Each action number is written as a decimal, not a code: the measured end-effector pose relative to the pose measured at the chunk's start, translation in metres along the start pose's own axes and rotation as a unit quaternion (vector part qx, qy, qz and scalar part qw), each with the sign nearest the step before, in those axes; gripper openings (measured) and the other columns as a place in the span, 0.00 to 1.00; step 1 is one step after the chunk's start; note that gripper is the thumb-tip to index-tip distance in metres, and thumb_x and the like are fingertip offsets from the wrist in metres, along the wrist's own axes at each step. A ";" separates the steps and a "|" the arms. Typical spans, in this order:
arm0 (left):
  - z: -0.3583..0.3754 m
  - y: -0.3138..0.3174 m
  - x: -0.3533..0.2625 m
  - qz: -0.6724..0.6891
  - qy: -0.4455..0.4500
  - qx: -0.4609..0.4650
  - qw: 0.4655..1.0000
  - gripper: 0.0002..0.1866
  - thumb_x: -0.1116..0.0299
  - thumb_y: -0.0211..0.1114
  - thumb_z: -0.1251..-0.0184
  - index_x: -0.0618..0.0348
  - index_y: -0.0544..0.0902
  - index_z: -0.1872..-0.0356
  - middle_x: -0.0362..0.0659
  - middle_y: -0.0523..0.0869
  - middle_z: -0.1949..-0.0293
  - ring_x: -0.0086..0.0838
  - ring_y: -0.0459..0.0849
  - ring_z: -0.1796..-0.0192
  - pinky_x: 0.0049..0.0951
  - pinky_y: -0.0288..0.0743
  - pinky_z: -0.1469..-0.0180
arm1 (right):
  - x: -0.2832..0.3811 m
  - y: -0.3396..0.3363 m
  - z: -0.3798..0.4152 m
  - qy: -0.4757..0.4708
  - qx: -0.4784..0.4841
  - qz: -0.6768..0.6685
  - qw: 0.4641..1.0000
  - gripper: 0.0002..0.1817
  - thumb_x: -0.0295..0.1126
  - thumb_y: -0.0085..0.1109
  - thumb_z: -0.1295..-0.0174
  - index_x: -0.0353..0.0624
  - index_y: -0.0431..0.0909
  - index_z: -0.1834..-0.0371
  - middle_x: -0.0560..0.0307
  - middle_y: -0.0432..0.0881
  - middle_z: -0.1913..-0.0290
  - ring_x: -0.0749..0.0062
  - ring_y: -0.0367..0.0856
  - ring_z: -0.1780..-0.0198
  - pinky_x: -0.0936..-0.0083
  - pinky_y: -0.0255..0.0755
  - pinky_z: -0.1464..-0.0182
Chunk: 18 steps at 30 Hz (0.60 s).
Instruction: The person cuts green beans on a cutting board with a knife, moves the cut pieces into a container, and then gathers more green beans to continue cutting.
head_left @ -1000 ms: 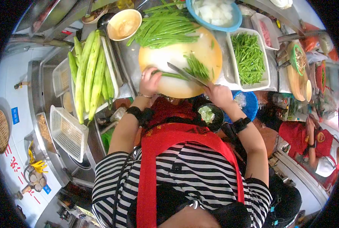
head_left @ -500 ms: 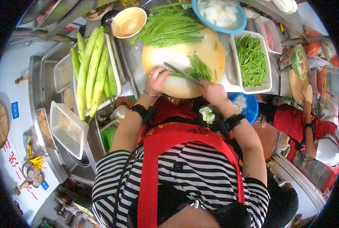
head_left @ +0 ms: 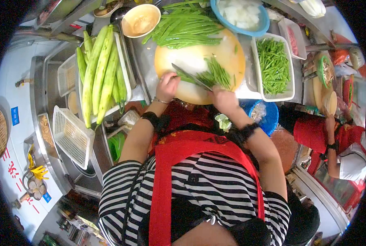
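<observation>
My right hand (head_left: pixel 225 99) is wrapped round the handle of a kitchen knife (head_left: pixel 191 76), at the near edge of a round cutting board (head_left: pixel 166 57). The blade slants up and left, across green beans. At the board's left near edge, my left hand (head_left: pixel 168 87) has its fingers curled on a few green beans (head_left: pixel 183 75) beside the blade; the fingers partly hide them. Cut green beans (head_left: pixel 216 73) lie right of the blade. A pile of long whole green beans (head_left: pixel 187 28) covers the board's far side.
A white basket of cut beans (head_left: pixel 273 67) stands right, a blue bowl of white pieces (head_left: pixel 238 16) at the back. Left are a beige bowl (head_left: pixel 140 21), long green gourds (head_left: pixel 103 76) and a white basket (head_left: pixel 73 137). A co-worker in red (head_left: pixel 314 133) is at far right.
My right hand and the knife have shifted left, bringing the blade closer to my left hand. My left hand stays nearly in place. At far right the co-worker's arm has moved slightly.
</observation>
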<state>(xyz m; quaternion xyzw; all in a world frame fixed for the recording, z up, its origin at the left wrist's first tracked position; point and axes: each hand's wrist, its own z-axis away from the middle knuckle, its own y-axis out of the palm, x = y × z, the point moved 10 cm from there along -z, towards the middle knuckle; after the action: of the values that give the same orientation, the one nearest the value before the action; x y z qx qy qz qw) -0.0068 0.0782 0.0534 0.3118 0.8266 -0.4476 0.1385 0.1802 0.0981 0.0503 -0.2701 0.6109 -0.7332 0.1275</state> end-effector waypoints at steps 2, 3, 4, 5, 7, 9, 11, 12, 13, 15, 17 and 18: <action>-0.001 0.001 -0.001 -0.012 -0.001 0.006 1.000 0.07 0.76 0.63 0.50 0.60 0.82 0.68 0.44 0.79 0.61 0.39 0.78 0.58 0.34 0.71 0.55 | -0.001 0.007 -0.008 -0.005 0.003 0.029 1.000 0.15 0.44 0.51 0.40 0.43 0.70 0.72 0.48 0.77 0.84 0.55 0.79 0.81 0.62 0.72 0.80; 0.000 0.002 0.001 -0.024 -0.007 0.014 1.000 0.07 0.76 0.63 0.50 0.60 0.82 0.68 0.44 0.79 0.61 0.39 0.78 0.58 0.34 0.71 0.55 | -0.003 0.002 -0.009 -0.008 0.000 0.020 1.000 0.14 0.43 0.51 0.40 0.43 0.70 0.72 0.48 0.77 0.84 0.55 0.79 0.81 0.62 0.72 0.80; 0.001 0.001 -0.001 -0.023 -0.008 0.017 1.000 0.07 0.76 0.63 0.50 0.60 0.82 0.68 0.44 0.79 0.61 0.39 0.78 0.58 0.34 0.71 0.55 | -0.001 -0.006 -0.006 -0.007 0.002 0.010 1.000 0.14 0.43 0.51 0.40 0.43 0.69 0.72 0.48 0.76 0.84 0.55 0.79 0.81 0.62 0.72 0.80; -0.002 0.000 -0.003 -0.024 0.003 0.007 1.000 0.06 0.77 0.63 0.51 0.60 0.82 0.69 0.44 0.78 0.62 0.39 0.78 0.60 0.33 0.72 0.57 | -0.003 -0.015 -0.003 -0.004 0.022 0.010 1.000 0.14 0.43 0.51 0.40 0.43 0.69 0.72 0.48 0.76 0.84 0.54 0.79 0.81 0.62 0.72 0.80; -0.004 -0.002 -0.005 -0.024 0.008 -0.004 1.000 0.06 0.77 0.62 0.52 0.61 0.81 0.71 0.44 0.78 0.64 0.38 0.78 0.61 0.32 0.73 0.59 | 0.003 -0.025 -0.002 -0.001 0.020 0.009 1.000 0.15 0.43 0.51 0.40 0.43 0.69 0.72 0.48 0.76 0.84 0.54 0.78 0.81 0.62 0.72 0.80; -0.005 -0.004 -0.009 -0.019 0.025 -0.017 0.999 0.05 0.77 0.63 0.51 0.61 0.81 0.71 0.44 0.78 0.63 0.38 0.78 0.61 0.32 0.72 0.60 | 0.008 -0.015 0.000 0.009 0.019 0.004 1.000 0.15 0.44 0.51 0.40 0.43 0.69 0.72 0.48 0.76 0.84 0.54 0.78 0.82 0.62 0.72 0.80; -0.003 -0.001 -0.006 -0.023 0.019 -0.016 0.999 0.05 0.76 0.63 0.51 0.61 0.81 0.71 0.44 0.78 0.63 0.39 0.78 0.62 0.33 0.72 0.59 | 0.008 0.007 -0.009 -0.002 0.005 0.026 1.000 0.15 0.44 0.50 0.40 0.42 0.70 0.71 0.47 0.76 0.84 0.54 0.78 0.81 0.62 0.73 0.79; -0.004 -0.001 -0.005 -0.028 0.010 -0.014 0.999 0.05 0.75 0.63 0.51 0.60 0.81 0.71 0.44 0.78 0.63 0.39 0.78 0.62 0.33 0.72 0.58 | 0.005 0.003 -0.012 -0.004 0.001 0.027 1.000 0.15 0.44 0.50 0.40 0.42 0.70 0.71 0.47 0.76 0.84 0.54 0.78 0.81 0.62 0.73 0.79; 0.000 -0.004 -0.006 -0.029 0.008 -0.010 1.000 0.05 0.75 0.63 0.51 0.60 0.81 0.71 0.44 0.78 0.63 0.39 0.78 0.62 0.33 0.72 0.58 | 0.002 0.000 -0.007 -0.003 0.010 0.018 1.000 0.15 0.44 0.50 0.40 0.42 0.70 0.71 0.47 0.77 0.84 0.55 0.79 0.81 0.62 0.73 0.79; -0.002 -0.013 0.001 -0.046 -0.021 -0.048 0.998 0.05 0.74 0.64 0.51 0.59 0.81 0.71 0.43 0.79 0.65 0.39 0.77 0.62 0.34 0.71 0.57 | 0.001 -0.016 -0.005 -0.007 0.009 0.005 1.000 0.15 0.44 0.50 0.40 0.43 0.70 0.71 0.47 0.77 0.83 0.55 0.79 0.80 0.62 0.73 0.78; 0.001 -0.012 0.005 -0.058 -0.026 -0.046 0.997 0.04 0.73 0.64 0.51 0.58 0.81 0.71 0.43 0.79 0.65 0.38 0.77 0.62 0.34 0.71 0.56 | 0.005 -0.010 -0.006 -0.008 0.002 -0.011 1.000 0.15 0.44 0.50 0.40 0.43 0.70 0.72 0.48 0.77 0.83 0.55 0.79 0.80 0.62 0.72 0.79; 0.003 -0.012 0.006 -0.069 -0.026 -0.044 0.996 0.04 0.73 0.64 0.51 0.57 0.81 0.72 0.43 0.79 0.66 0.38 0.77 0.61 0.35 0.70 0.56 | 0.010 -0.010 -0.006 -0.006 -0.009 -0.026 1.000 0.15 0.44 0.51 0.40 0.43 0.70 0.72 0.48 0.77 0.83 0.54 0.78 0.80 0.62 0.72 0.79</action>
<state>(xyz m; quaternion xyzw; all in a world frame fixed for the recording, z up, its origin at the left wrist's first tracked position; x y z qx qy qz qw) -0.0194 0.0733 0.0560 0.2360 0.8613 -0.4268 0.1423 0.1705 0.0998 0.0617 -0.2915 0.6095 -0.7291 0.1092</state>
